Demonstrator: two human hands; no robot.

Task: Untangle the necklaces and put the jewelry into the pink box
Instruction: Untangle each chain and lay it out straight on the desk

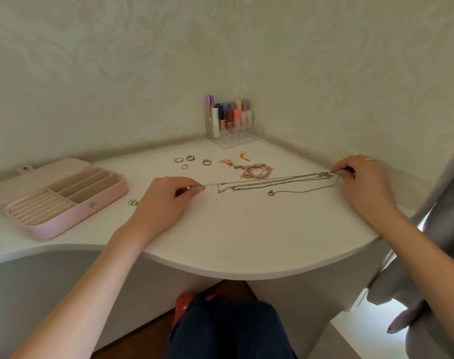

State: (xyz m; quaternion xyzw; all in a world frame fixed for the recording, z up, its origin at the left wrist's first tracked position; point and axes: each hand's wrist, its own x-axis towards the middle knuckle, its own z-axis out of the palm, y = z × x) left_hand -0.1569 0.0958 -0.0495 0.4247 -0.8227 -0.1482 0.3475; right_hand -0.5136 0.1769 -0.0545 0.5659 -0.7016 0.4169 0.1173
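Observation:
Thin silver necklaces [272, 183] lie stretched across the white table between my hands, several strands crossing each other. My left hand [169, 200] pinches the chain's left end near its clasp. My right hand [363, 180] pinches the right end, where small pendants bunch together. One strand with a round pendant [270, 193] droops below the others. The pink box [65, 200] lies open at the left, its ring rolls and compartments holding nothing that I can see.
Several rings [192, 161], gold earrings [244, 156] and beaded bracelets [254, 172] lie behind the necklaces. A small pearl piece [133, 202] sits beside the box. A clear organizer of lipsticks [232, 123] stands in the corner. A grey curtain [441, 229] hangs at the right.

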